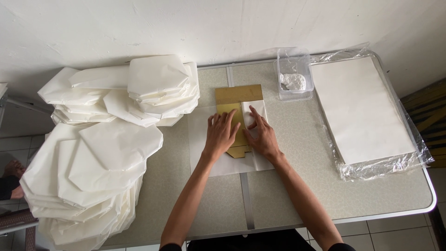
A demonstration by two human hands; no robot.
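Left hand flat, fingers spread, on the gold cardboard template; right hand pressing the white paper sheet over it, grasping nothing.

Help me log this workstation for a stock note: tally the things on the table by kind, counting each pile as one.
Piles of folded white paper pieces: 2
Flat white paper stack in clear wrap: 1
Clear plastic tub: 1
Gold card template: 1
White sheet under the hands: 1
Total: 6
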